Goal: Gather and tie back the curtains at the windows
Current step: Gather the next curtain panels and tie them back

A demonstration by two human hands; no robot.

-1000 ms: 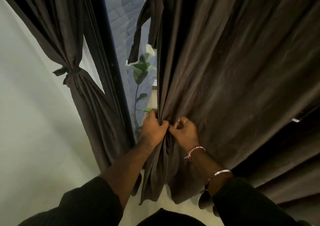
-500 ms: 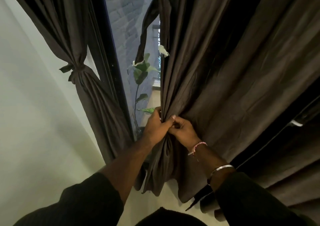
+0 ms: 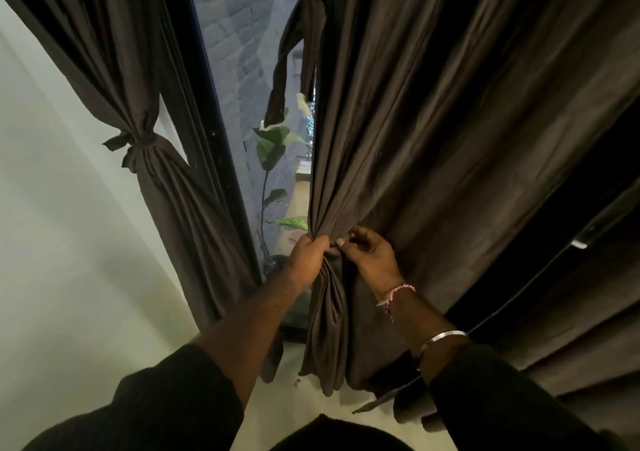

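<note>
The right-hand curtain [image 3: 450, 132], a dark brown drape, was bunched at its inner edge just right of the window glass [image 3: 242, 80]. The bunch was clamped in the left hand [image 3: 308, 256], whose fingers were closed tight around the gathered pleats. Just beside it, on the far side from the glass, the right hand [image 3: 372, 260] was set against the cloth with its fingers bent and narrow, pinching a further fold; how much fabric lay under them could not quite be told, since the folds were dark there. Most of the drape, further from the glass, hung loose and ungathered. A tie-back strip [image 3: 294, 59] of the same cloth dangled above the hands, in front of the glass, and was not held. On the other side of the glass, the left-hand curtain [image 3: 145, 80] was already cinched with a knotted tie [image 3: 133, 142].

The step was judged to be gathering, with tying not yet begun. The likeliest fault would be slippage: if the left-hand grip were eased to reach upward for the strip, the heavy pleats could spread again. An uneven bundle could also be produced if the far folds were left out, and the strip might then prove too short or be knotted loosely.
</note>
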